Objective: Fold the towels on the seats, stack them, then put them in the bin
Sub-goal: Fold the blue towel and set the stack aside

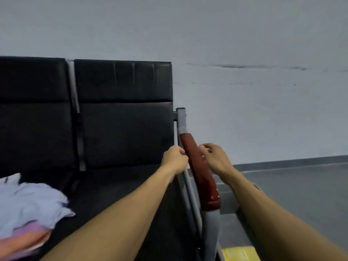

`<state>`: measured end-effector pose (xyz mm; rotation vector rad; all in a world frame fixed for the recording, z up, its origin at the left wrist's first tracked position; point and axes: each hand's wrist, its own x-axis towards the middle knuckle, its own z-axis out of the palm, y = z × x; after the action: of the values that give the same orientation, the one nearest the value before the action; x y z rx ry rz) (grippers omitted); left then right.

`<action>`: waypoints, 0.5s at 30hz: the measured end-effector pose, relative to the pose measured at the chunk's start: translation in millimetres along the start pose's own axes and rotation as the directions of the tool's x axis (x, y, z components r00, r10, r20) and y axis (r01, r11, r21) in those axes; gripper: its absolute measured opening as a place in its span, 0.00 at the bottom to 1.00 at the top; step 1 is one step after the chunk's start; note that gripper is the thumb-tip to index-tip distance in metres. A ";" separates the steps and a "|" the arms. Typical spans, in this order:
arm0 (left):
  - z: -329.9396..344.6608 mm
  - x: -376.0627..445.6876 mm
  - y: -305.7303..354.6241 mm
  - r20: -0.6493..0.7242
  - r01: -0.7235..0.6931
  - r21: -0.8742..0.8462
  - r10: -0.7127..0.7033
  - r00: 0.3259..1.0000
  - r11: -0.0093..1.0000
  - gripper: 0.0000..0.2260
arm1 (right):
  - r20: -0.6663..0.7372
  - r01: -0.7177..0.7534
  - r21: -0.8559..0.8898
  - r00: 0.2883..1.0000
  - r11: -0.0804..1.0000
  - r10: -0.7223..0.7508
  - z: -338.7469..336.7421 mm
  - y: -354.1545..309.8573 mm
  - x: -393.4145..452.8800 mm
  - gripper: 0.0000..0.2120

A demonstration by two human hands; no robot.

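Nearest the camera, two bare forearms reach forward from the bottom edge, one on each side of the armrest at the right end of the bench (105, 196). A yellow object (239, 253) lies on the grey floor (305, 194) at the bottom, just right of the bench's metal frame; blur hides what it is. At the left edge of the bench seat lie the towels (28, 208), a crumpled, unfolded heap: pale lilac-white cloth on top, with pink and orange cloth showing beneath at the near corner. The heap runs out of the picture on the left.

Farther on, the left hand (174, 159) has its grip clenched, fingers curled tight, at the inner side of the armrest's grey metal bar; whether it actually grasps the bar cannot be told through the blur. The right hand (214, 158) sits just beside the outer side of the red-brown armrest pad (199, 172), fingers loosely curled and grasping nothing visible.

Beyond the hands rise two black padded backrests (124, 113) with a grey metal strip between them. Behind them stands a pale grey wall (254, 100) with a darker baseboard along the floor.
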<state>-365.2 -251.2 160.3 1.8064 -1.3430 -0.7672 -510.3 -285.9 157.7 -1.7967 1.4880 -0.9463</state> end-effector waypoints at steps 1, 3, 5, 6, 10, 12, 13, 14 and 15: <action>-25.6 -0.4 -14.7 -0.039 0.023 -0.008 -0.023 0.999 1.000 0.13 | 0.039 0.040 0.002 0.998 0.999 -0.040 25.8 -19.2 0.5 0.15; -76.2 -3.9 -48.4 -0.112 0.070 -0.012 -0.071 0.991 0.997 0.14 | 0.130 0.096 0.022 0.987 0.995 -0.098 80.6 -54.7 -1.7 0.14; -124.5 -10.5 -86.1 -0.192 0.127 -0.028 -0.130 0.973 0.991 0.13 | 0.224 0.128 0.047 0.965 0.991 -0.136 137.0 -84.6 -7.2 0.14; -149.3 -15.4 -107.5 -0.233 0.155 -0.040 -0.160 0.959 0.987 0.12 | 0.277 0.145 0.048 0.949 0.988 -0.152 166.6 -99.0 -11.8 0.15; -232.4 -41.9 -195.9 -0.339 0.293 -0.084 -0.304 0.890 0.952 0.11 | 0.474 0.192 0.046 0.860 0.980 -0.191 275.9 -141.3 -38.0 0.13; -259.6 -55.1 -235.6 -0.364 0.354 -0.105 -0.367 0.856 0.929 0.11 | 0.545 0.216 0.041 0.813 0.975 -0.203 320.1 -150.8 -54.0 0.12; -272.7 -62.6 -258.2 -0.379 0.387 -0.119 -0.402 0.834 0.914 0.11 | 0.586 0.231 0.023 0.785 0.973 -0.200 346.8 -153.9 -62.4 0.11; -282.7 -69.6 -277.6 -0.388 0.416 -0.136 -0.435 0.813 0.899 0.11 | 0.624 0.247 0.006 0.757 0.969 -0.196 369.8 -155.6 -70.8 0.11; -290.3 -75.7 -297.2 -0.397 0.443 -0.165 -0.471 0.788 0.881 0.11 | 0.660 0.252 -0.016 0.729 0.967 -0.179 392.6 -155.4 -79.1 0.11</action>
<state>3.4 -65.5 71.0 2.1253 -0.5876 -0.5919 -108.1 -174.6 55.8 -2.1130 0.8960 -0.2558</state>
